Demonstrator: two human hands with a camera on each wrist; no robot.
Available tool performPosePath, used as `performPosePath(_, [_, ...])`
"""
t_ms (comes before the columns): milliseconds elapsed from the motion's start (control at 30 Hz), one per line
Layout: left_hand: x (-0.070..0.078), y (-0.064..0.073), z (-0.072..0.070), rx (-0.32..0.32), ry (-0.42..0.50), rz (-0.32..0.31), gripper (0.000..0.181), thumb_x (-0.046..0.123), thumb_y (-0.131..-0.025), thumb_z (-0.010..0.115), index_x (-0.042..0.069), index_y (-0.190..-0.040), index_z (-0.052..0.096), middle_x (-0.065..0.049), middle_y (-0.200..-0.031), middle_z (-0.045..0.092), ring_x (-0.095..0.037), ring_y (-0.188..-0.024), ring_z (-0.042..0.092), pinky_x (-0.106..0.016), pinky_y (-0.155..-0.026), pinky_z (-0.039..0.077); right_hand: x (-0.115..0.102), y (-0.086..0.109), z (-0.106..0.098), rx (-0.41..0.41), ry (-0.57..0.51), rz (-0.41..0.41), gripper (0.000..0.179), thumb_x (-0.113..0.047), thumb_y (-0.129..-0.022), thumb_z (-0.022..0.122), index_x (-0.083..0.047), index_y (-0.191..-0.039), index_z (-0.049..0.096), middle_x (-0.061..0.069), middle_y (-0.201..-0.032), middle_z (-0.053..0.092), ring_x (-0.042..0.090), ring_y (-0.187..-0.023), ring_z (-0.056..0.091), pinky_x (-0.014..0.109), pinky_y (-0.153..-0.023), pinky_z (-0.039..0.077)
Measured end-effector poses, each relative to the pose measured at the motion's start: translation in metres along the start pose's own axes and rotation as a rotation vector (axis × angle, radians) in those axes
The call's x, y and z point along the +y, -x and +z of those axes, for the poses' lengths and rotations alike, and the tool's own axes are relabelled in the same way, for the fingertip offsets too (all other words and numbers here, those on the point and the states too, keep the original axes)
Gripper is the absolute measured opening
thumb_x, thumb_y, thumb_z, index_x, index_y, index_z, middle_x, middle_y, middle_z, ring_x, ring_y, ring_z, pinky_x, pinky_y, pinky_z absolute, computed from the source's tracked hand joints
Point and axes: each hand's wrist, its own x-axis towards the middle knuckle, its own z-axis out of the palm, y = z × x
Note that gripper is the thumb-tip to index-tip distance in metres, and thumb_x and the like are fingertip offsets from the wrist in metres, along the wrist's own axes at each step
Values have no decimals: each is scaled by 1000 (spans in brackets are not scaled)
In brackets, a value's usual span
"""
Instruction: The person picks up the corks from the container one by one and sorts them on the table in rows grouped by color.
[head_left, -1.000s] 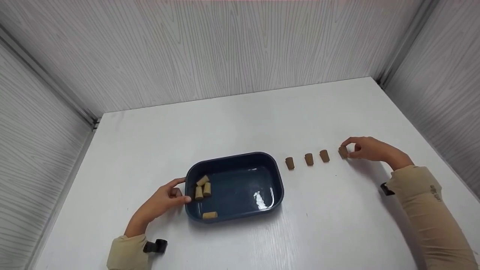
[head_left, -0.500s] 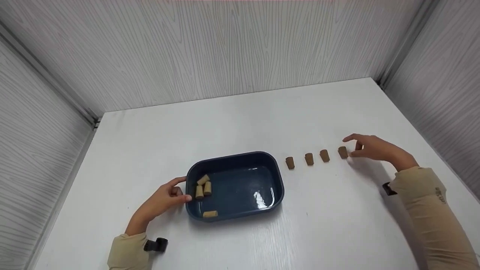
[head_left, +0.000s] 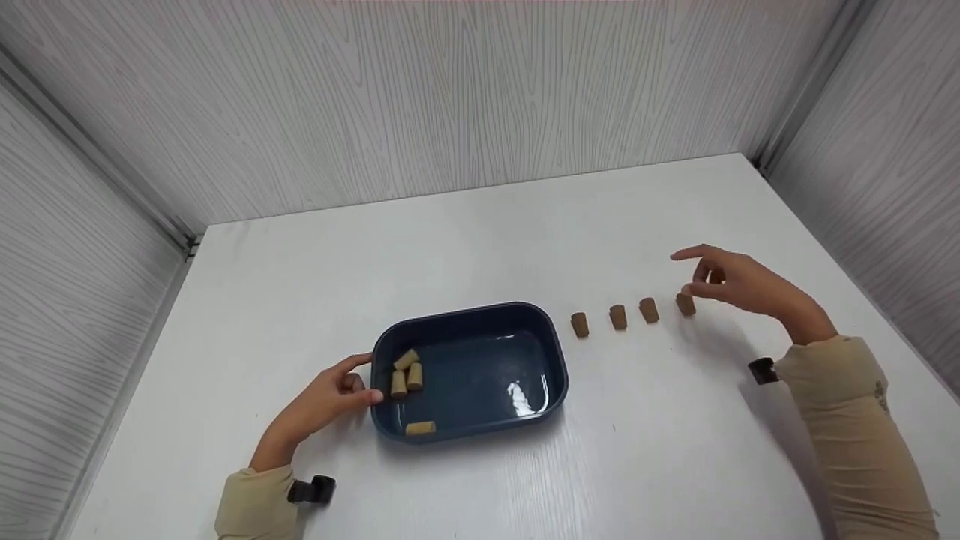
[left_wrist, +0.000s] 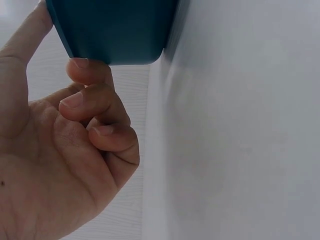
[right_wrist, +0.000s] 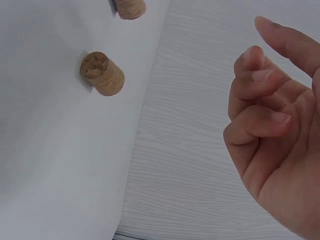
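A dark blue rectangular tray (head_left: 480, 433) stands left of the table's middle. My left hand (head_left: 328, 401) holds its left end, the thumb at the rim and the index finger farther back; the left wrist view shows the other fingers curled below the tray's corner. Several corks lie inside, three of them grouped (head_left: 399, 384) and one lone cork (head_left: 420, 427) by the near wall. A row of corks stands right of the tray. Above the row's rightmost cork (head_left: 685, 305), my right hand (head_left: 739, 281) hovers, thumb and index finger apart, holding nothing. In the right wrist view a cork (right_wrist: 102, 74) stands apart from the fingers.
The white table (head_left: 480, 247) ends at a grey wood-grain wall (head_left: 480, 90) behind, with similar panels on both sides. The other row corks include the one nearest the tray (head_left: 580, 325), a middle cork (head_left: 618, 317) and another (head_left: 649, 310).
My right hand has let go of the rightmost cork and risen away from it, its index finger stretching out. That cork stays in the row. The left hand and tray have hardly moved.
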Motion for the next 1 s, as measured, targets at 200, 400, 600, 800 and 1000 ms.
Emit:
performPosePath(200, [0, 3, 0, 6, 15, 6, 70, 26, -88, 70, -1, -144, 37, -1, -78, 52, -9, -66, 45, -23, -61, 36, -13, -3, 1, 80, -197, -71, 42, -10, -94, 62, -7, -135, 50, -5, -81, 55, 6, -61, 46, 24, -57, 40])
performPosePath(400, [0, 5, 2, 11, 5, 2, 70, 27, -88, 70, -1, -144, 38, 0, -76, 52, -9, -66, 46, -23, -61, 37, -45, -11, 6, 138, -495, -198, 42, 7, -91, 58, 0, -132, 51, -5, -78, 56, 5, -60, 43, 24, -54, 36])
performPosePath(600, [0, 6, 4, 16, 7, -10, 70, 27, -88, 70, 0, -144, 39, 0, -77, 53, -9, -66, 46, -23, -61, 37, -76, -24, 17, 110, -534, -322, 43, 11, -90, 57, -1, -131, 52, -6, -79, 54, 5, -60, 41, 24, -53, 35])
performPosePath(800, [0, 7, 4, 8, 11, -8, 70, 26, -88, 71, 0, -144, 38, -1, -78, 52, -10, -67, 46, -23, -62, 37, -103, -44, 32, 10, -461, -311, 44, 3, -91, 61, -1, -133, 50, -6, -80, 53, 4, -61, 42, 21, -55, 38])
performPosePath(1000, [0, 6, 3, 6, 0, -1, 68, 26, -88, 71, 2, -144, 40, -2, -78, 52, -11, -67, 46, -23, -61, 36, -139, -58, 44, -161, -436, -298, 45, -10, -92, 64, -10, -135, 49, 0, -82, 54, 9, -65, 49, 22, -61, 42])
